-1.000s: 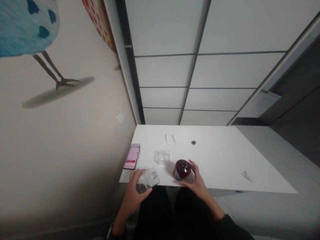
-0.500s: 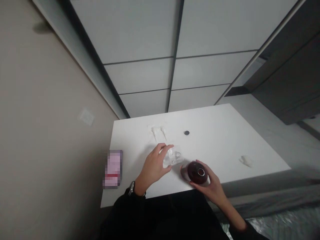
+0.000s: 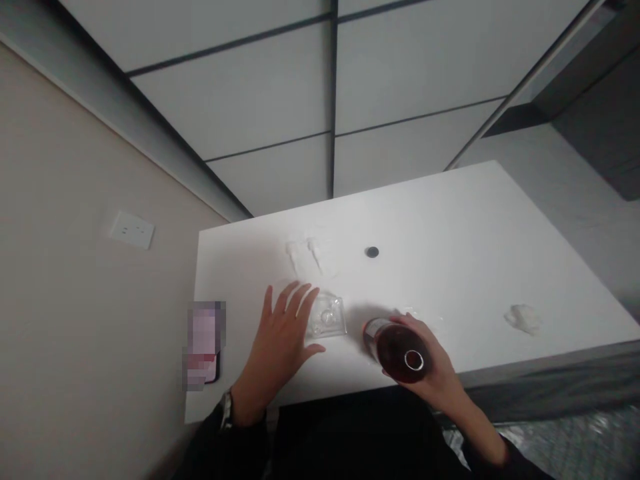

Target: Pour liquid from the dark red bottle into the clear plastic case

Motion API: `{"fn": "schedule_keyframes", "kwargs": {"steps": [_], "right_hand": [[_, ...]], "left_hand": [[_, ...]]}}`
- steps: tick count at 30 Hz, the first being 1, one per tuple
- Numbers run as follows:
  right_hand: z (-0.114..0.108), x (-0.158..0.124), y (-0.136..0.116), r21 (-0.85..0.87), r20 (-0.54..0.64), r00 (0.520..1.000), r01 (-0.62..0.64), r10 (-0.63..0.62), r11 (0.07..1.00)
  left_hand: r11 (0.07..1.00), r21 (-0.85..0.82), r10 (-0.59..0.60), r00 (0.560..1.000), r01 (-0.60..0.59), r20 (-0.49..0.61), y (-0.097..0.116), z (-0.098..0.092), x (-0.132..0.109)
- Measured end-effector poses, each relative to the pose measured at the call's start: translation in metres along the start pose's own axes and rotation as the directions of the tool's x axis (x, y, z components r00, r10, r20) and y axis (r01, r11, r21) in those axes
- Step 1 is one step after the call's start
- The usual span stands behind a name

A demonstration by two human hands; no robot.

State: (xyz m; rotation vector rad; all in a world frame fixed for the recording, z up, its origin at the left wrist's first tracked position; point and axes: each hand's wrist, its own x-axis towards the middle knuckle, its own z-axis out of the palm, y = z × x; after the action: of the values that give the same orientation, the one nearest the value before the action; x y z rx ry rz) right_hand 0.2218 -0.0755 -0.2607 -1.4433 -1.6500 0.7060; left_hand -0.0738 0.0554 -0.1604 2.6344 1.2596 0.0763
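Observation:
A dark reddish-brown bottle point(image 3: 400, 357) with a light label on its side stands or is held near the table's front edge; whether its base touches the table is hard to tell. My right hand point(image 3: 440, 373) is wrapped round it from the right. My left hand point(image 3: 283, 327) is open with its fingers spread, beside a clear square container point(image 3: 327, 317) on the table. Its fingertips are at the container's left side; whether they touch it I cannot tell.
On the white table point(image 3: 440, 220) lie two whitish pump heads point(image 3: 315, 253), a small dark disc point(image 3: 372, 252), a crumpled white tissue point(image 3: 523, 319) and a blurred-out phone point(image 3: 204, 343). A wall with a socket point(image 3: 133, 230) borders the left; cabinet panels point(image 3: 265, 177) stand behind.
My left hand has let go of the clear container and drawn left with its fingers spread. The container sits flat now. The bottle stays in my right hand; the view has tilted down.

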Motion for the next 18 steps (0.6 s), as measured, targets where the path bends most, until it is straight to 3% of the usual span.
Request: {"fn": "schedule_keyframes", "kwargs": {"steps": [4,7,10,13,15,18], "right_hand": [[-0.001,0.004,-0.014,0.077,0.023,0.997,-0.070,0.068,0.995],[0.003,0.007,-0.021,0.128,-0.008,0.996,-0.087,0.089,0.988],[0.007,0.008,-0.023,0.176,-0.063,0.992,-0.094,0.106,0.980],[0.008,0.005,-0.024,0.231,-0.133,0.984,-0.089,0.122,0.969],[0.006,0.001,-0.026,0.240,-0.178,0.977,-0.075,0.119,0.968],[-0.002,-0.005,-0.030,0.204,-0.215,0.973,-0.042,0.087,0.978]], "left_hand": [[0.971,-0.217,-0.118,0.990,0.100,-0.072,-0.025,0.009,-0.031],[0.856,-0.469,-0.276,0.960,0.219,-0.054,-0.038,0.031,-0.055],[0.713,-0.630,-0.443,0.894,0.307,-0.064,-0.034,0.059,-0.079],[0.633,-0.697,-0.574,0.809,0.339,-0.128,-0.016,0.083,-0.101],[0.626,-0.716,-0.567,0.811,0.310,-0.145,-0.002,0.093,-0.113],[0.676,-0.697,-0.456,0.879,0.240,-0.140,0.017,0.102,-0.119]]}}
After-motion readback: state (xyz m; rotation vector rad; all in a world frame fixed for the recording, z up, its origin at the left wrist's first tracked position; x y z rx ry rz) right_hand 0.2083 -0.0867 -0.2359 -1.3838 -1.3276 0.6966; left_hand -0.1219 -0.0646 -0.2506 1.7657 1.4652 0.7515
